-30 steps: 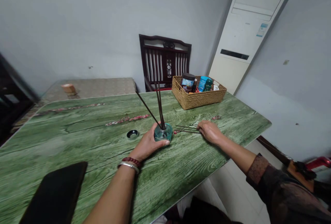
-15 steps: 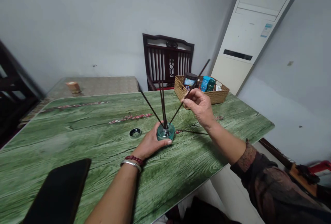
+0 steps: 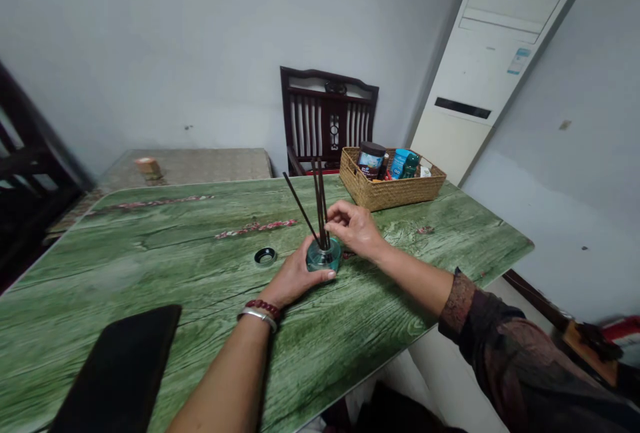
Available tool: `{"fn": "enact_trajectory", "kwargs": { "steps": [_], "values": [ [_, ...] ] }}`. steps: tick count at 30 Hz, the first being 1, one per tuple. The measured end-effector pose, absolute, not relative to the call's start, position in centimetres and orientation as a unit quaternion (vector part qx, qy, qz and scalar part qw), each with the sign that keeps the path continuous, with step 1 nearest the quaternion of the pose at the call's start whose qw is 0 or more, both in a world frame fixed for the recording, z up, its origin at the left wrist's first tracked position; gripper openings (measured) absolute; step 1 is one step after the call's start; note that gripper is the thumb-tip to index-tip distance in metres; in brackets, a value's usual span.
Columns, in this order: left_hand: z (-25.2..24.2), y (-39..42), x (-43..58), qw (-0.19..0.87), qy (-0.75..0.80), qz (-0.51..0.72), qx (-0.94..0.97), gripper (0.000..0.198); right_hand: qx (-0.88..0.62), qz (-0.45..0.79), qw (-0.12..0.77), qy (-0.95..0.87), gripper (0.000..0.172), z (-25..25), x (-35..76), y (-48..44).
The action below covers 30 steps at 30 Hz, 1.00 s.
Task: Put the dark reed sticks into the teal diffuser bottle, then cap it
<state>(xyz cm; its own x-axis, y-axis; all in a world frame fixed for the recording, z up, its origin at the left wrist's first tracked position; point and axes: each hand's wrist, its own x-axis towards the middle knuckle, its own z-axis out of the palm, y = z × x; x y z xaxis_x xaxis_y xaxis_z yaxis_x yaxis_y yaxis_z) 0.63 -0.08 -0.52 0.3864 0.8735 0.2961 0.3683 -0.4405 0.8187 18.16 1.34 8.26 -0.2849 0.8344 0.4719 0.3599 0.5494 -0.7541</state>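
Note:
My left hand [image 3: 301, 271] is wrapped round a small teal glass reed diffuser bottle [image 3: 320, 261] standing on the green table. Several dark reed sticks [image 3: 320, 209] rise from its neck; one leans left, while the others stand close together, nearly upright. My right hand [image 3: 354, 227] is at the right side of this bunch, thumb and forefinger pinched on a reed stick just above the bottle. To the left of the bottle lies a black ring-shaped cap [image 3: 265, 257].
A wicker basket [image 3: 395, 194] with jars and bottles stands at the table's back right. A black phone-like slab [image 3: 117, 369] lies at front left. Behind the table are a dark wooden chair [image 3: 330, 109] and a lower table [image 3: 215, 163] with a small orange-brown container [image 3: 149, 167].
My right hand has moved left and down toward the bottle. Its reed stick, tilted far right before, now stands nearly upright among the others. My left hand keeps its hold.

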Motion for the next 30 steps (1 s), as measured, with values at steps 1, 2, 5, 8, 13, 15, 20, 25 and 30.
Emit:
{"fn": "enact_trajectory", "kwargs": {
  "steps": [1, 2, 5, 8, 13, 15, 20, 25, 30],
  "values": [
    [-0.5, 0.0, 0.6, 0.336, 0.407, 0.376, 0.762, 0.078, -0.4, 0.266, 0.437, -0.761, 0.01, 7.8, 18.4, 1.4],
    [-0.6, 0.0, 0.6, 0.336, 0.407, 0.377, 0.761, 0.078, -0.405, 0.262, 0.427, -0.765, 0.012, 7.5, 18.9, 1.4],
    [-0.5, -0.1, 0.6, 0.338, 0.411, 0.38, 0.756, 0.078, -0.429, 0.212, 0.408, -0.777, 0.018, 7.0, 21.5, 1.2],
    [-0.2, -0.2, 0.7, 0.347, 0.42, 0.372, 0.752, 0.076, -0.478, 0.126, 0.342, -0.799, 0.011, 6.6, 25.3, 0.7],
    [0.1, -0.3, 0.7, 0.347, 0.431, 0.365, 0.749, 0.077, -0.571, 0.027, 0.093, -0.815, 0.012, 4.6, 30.7, -1.0],
    [0.1, -0.3, 0.7, 0.35, 0.429, 0.363, 0.75, 0.077, -0.59, 0.012, 0.033, -0.807, 0.015, 3.5, 31.8, -1.6],
    [0.0, -0.3, 0.6, 0.357, 0.423, 0.365, 0.749, 0.077, -0.61, -0.002, -0.003, -0.792, 0.018, 2.1, 32.5, -2.3],
    [-0.1, -0.2, 0.6, 0.352, 0.423, 0.368, 0.75, 0.078, -0.616, -0.011, -0.004, -0.788, 0.021, 2.3, 32.0, -2.4],
    [-0.2, -0.2, 0.6, 0.343, 0.428, 0.367, 0.752, 0.078, -0.622, -0.003, 0.108, -0.776, 0.018, 3.4, 32.5, -1.7]
  ]
}}
